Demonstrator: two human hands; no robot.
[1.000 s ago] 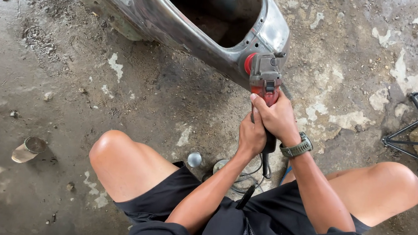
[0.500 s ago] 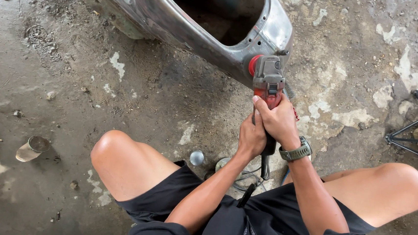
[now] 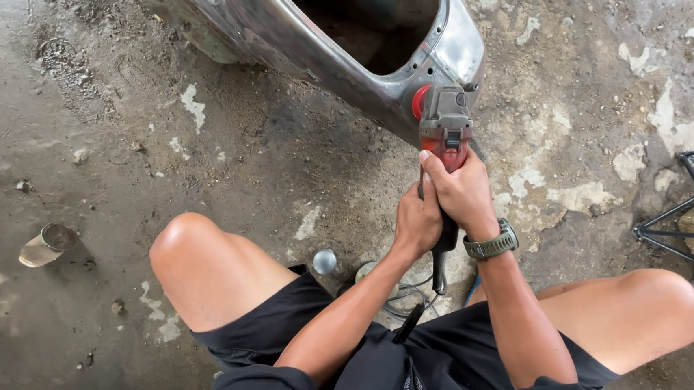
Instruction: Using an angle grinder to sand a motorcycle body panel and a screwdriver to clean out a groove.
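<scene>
1. We've got both hands wrapped tight on the angle grinder (image 3: 445, 133). Right hand (image 3: 463, 193) is clamped round the red body just behind the grey head, left hand (image 3: 417, 221) is closed on the dark rear grip right below it, the two hands touching.
2. Where it is: grinder's out in front of us between our knees, head pressed up against the rim of the bare metal body shell (image 3: 308, 50) lying on the concrete floor (image 3: 123, 139). Red disc guard sits on the left side of the head, right at the shell's edge.
3. Axis: long axis runs nearly straight away from us, handle twd our lap, head pointing fwd at the shell, tilted a hair left at the bottom. Disc faces sideways into the metal.
4. What could go wrong imo: disc catches on that curved rim, tool kicks back twd our bare knees bc we're squatting right behind it w/ no leg cover.
5. Cord (image 3: 409, 293) is looped on the floor under our hands, just beside a small shiny round cap (image 3: 324, 261). If it snags as we shift, it yanks the tool off line.
6. The shell looks like it's just resting there, so side pressure could prob rock it. Can't tell if the disc is spinning.
</scene>
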